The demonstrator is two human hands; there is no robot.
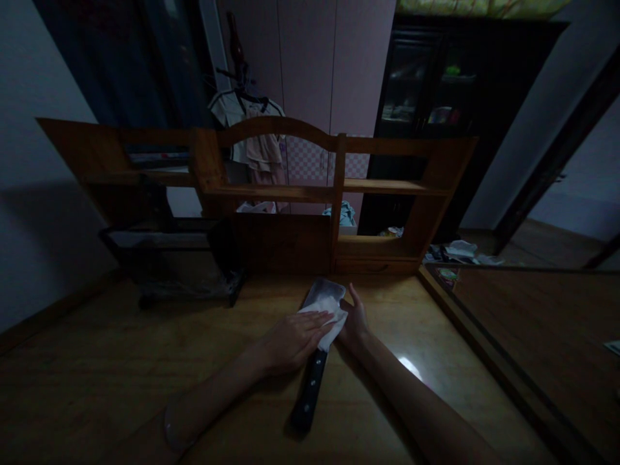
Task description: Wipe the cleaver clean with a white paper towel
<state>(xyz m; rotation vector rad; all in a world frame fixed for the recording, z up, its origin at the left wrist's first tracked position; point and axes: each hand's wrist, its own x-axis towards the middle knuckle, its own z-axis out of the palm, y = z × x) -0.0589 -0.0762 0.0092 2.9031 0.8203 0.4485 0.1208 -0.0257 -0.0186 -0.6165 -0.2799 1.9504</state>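
A kitchen knife (310, 387) with a wide, cleaver-like metal blade and a black riveted handle is held at a slant above the wooden tabletop, its handle towards me. A crumpled white tissue (333, 336) lies over the middle of the blade. My left hand (296, 339) presses the tissue onto the blade with its fingers laid across it. On the blade's right side, my right hand (355, 323) supports the knife from behind, thumb raised; its other fingers are mostly hidden by blade and tissue.
Behind the hands stands a wooden desk shelf (276, 192) with a small drawer (363, 266). To the left, a dark-framed box-like object (174, 265) sits on the wooden desk (217, 361). A raised wooden edge (465, 323) runs along the right. The room is dim.
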